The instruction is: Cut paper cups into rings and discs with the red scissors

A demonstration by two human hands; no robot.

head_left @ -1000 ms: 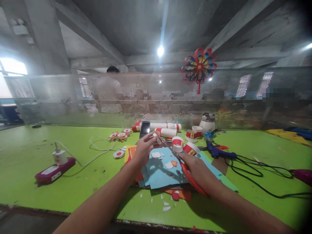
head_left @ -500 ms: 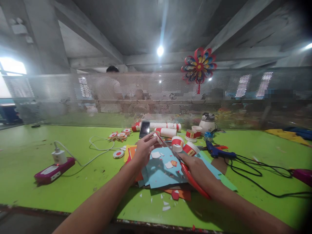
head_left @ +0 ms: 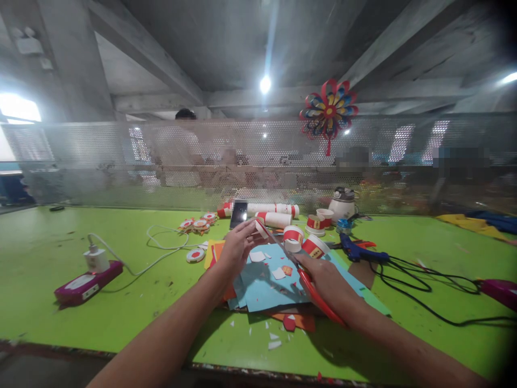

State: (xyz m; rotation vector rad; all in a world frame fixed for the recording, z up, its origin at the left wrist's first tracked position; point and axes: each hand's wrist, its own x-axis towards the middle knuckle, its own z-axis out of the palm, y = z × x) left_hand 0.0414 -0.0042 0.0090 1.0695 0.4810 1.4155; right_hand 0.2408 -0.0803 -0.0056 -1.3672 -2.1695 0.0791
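Between the fingers of my left hand (head_left: 238, 245) is a small red and white paper piece (head_left: 262, 228). My right hand (head_left: 323, 275) grips red-handled scissors (head_left: 319, 299), whose blades point up and left to that piece. Whether the blades touch the paper, I cannot tell. Beneath both hands lie light blue paper sheets (head_left: 262, 291), with white scraps (head_left: 278, 274) and a red-orange scrap (head_left: 287, 270) on top. Just beyond the scissors are a cut red and white paper cup (head_left: 293, 237) and another paper cup (head_left: 315, 247) lying tilted.
Stacked paper cups (head_left: 274, 219), a phone (head_left: 239, 213) and a white jug (head_left: 342, 205) stand toward the mesh screen (head_left: 242, 161). A blue glue gun (head_left: 361, 251) with black cable lies right. At left is a purple power strip (head_left: 89, 283) with a charger; several round paper ornaments (head_left: 202, 223) sit nearby.
The red and white piece in my left hand has turned slightly, showing a narrower edge. Otherwise both hands and the scissors hold nearly the same place; the view has shifted a little.
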